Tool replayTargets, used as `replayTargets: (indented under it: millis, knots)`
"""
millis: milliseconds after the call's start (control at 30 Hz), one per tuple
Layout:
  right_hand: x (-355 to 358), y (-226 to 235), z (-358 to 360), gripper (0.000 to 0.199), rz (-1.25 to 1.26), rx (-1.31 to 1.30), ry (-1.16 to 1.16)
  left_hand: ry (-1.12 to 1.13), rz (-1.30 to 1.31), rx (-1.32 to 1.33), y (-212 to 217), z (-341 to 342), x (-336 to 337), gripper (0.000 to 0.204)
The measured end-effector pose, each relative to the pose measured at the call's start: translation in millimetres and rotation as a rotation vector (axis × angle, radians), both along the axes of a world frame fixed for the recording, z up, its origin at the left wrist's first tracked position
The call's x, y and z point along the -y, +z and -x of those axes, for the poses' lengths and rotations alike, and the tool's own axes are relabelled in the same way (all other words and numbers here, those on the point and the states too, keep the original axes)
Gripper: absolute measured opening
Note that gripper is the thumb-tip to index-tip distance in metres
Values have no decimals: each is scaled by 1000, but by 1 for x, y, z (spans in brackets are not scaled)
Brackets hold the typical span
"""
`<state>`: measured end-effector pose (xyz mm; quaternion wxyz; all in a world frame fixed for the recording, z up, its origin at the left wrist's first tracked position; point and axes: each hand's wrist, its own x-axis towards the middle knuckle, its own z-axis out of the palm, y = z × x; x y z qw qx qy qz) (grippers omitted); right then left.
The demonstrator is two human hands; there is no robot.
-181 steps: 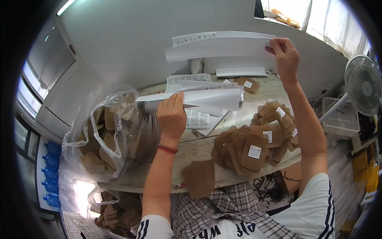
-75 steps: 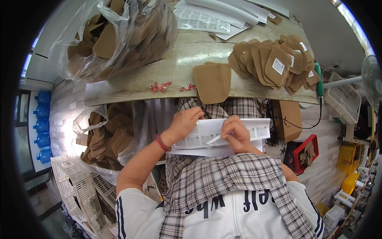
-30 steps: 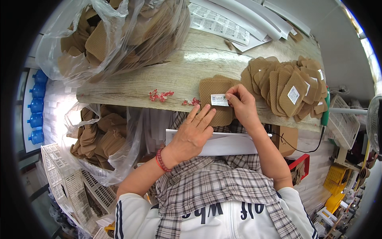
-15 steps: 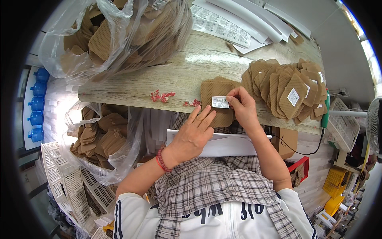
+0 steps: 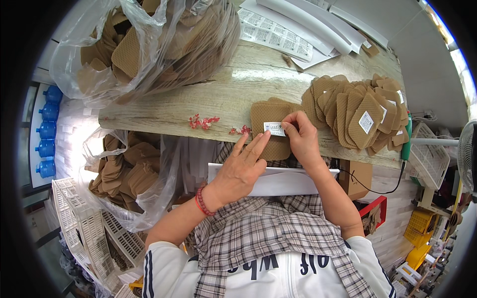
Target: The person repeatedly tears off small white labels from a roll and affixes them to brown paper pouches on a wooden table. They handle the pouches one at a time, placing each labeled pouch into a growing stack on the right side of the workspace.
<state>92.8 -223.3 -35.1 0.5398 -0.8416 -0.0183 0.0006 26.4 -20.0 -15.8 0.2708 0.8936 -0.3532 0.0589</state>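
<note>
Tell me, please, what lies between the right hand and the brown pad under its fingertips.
In the head view, a small white label lies between the right hand, which pinches its right end, and the brown pad; whether it is stuck is unclear.

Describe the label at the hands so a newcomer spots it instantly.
Along the near edge of the table, left of the heap of brown pads, sits a smaller pad stack. On it lies the white label. Unlike the heap's labels, it is pinched at its right end by the right hand.
</note>
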Motion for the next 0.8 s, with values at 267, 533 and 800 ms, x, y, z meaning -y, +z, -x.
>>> replayTargets:
  millis: [267, 533, 800]
  knots:
    - [-2, 1, 1, 9, 48, 49, -3, 0, -25, -8, -2, 0, 2, 18]
    - [-4, 0, 3, 9, 90, 113, -8, -7, -52, -36, 0, 2, 2, 9]
    - [-7, -3, 5, 12, 193, 235, -6, 11, -106, 3, 5, 2, 5, 16]
